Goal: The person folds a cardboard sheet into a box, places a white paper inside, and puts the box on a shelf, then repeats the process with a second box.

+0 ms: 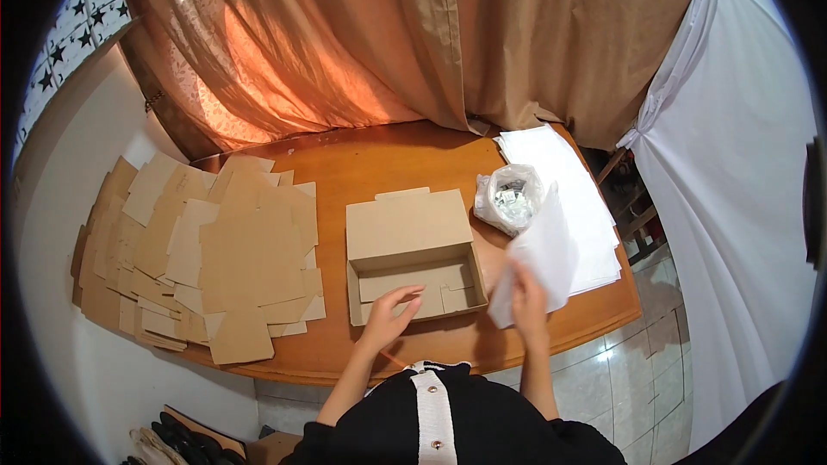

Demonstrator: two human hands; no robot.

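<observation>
An open cardboard box (408, 228) stands in the middle of the wooden table, its lid raised at the back and its inside bare. Over the box's front left edge is my left hand (392, 317), fingers apart and holding nothing. My right hand (527, 306), to the right of the box, grips a white sheet of paper (551, 250) that hangs bent and slightly blurred. Behind that sheet lies a stack of white paper sheets (564, 181). A plastic bag (527, 176) with small white packets (513, 198) inside stands left of the stack.
Flattened cardboard boxes (250, 250) lie piled across the left of the wooden table (370, 155). Brown curtains (362, 34) hang along the back edge. A white cloth (732, 164) hangs at the right, above the tiled floor (637, 362).
</observation>
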